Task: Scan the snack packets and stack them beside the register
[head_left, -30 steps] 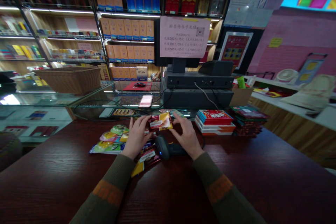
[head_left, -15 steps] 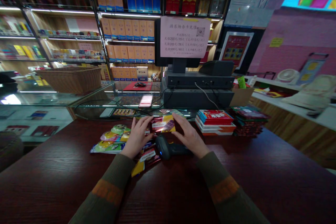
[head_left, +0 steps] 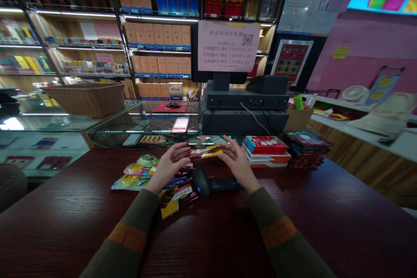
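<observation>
The left hand [head_left: 168,166] and right hand [head_left: 239,166] grip a tilted packet [head_left: 207,152], its ends partly hidden, print unreadable.

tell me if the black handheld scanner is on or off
On, it appears: a blue light glows on the head of the black handheld scanner.

Shelves [head_left: 163,19]: orange boxes [head_left: 158,36] in rows; blue boxes [head_left: 177,0] and red boxes [head_left: 224,5] on the upper tier.
Glass case [head_left: 48,124]: wicker basket [head_left: 86,99] on top, left of a dark mouse [head_left: 172,105] on a red mat [head_left: 159,107].
Monitor [head_left: 194,58]: pink paper sign [head_left: 226,47] with a QR code [head_left: 248,40] across it.
Pink wall [head_left: 353,34]: yellow note [head_left: 341,53] on it, white fan [head_left: 355,93] in front.
</observation>
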`<state>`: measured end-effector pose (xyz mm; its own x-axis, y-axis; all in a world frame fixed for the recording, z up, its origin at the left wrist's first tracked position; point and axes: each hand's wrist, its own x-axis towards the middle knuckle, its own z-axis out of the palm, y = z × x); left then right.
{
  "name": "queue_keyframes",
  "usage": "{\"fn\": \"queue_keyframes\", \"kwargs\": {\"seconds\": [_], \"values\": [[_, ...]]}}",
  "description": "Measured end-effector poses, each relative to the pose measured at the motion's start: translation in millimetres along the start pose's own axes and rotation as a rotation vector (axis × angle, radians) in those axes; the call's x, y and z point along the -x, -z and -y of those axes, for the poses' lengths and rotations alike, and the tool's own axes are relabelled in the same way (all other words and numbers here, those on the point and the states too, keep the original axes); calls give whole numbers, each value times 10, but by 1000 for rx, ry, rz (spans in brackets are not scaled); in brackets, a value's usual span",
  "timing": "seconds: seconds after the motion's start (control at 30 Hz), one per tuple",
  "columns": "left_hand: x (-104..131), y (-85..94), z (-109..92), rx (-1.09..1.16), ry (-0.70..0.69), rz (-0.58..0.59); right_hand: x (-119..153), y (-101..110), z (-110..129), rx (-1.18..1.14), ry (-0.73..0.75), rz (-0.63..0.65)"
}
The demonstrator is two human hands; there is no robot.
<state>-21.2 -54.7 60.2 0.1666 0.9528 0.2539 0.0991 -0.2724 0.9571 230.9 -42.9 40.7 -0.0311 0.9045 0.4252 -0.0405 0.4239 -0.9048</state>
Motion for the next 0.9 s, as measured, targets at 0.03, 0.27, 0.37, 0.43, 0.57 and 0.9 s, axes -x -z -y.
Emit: {"fn": "queue_keyframes", "kwargs": {"seconds": [0.03,0.27,0.37,0.43,0.57,0.9], "values": [[-1,-21,-2,-12,2,-30,-2,-26,-3,-11,-16,-14],[-47,-120,139,-133,51,-188,8,-177,-43,-24,-122,-75],[-81,-109,220,-59,95,-218,12,-190,-68,-21,-126,-76],[-99,-100,253,22,112,-223,16,-186,-92,37,-90,-88],[-106,-95,271,67,175,-218,33,-174,-126,236,20,-136],[-100,-123,288,-25,26,-120,8,-118,-183,203,-79,-143]]}}
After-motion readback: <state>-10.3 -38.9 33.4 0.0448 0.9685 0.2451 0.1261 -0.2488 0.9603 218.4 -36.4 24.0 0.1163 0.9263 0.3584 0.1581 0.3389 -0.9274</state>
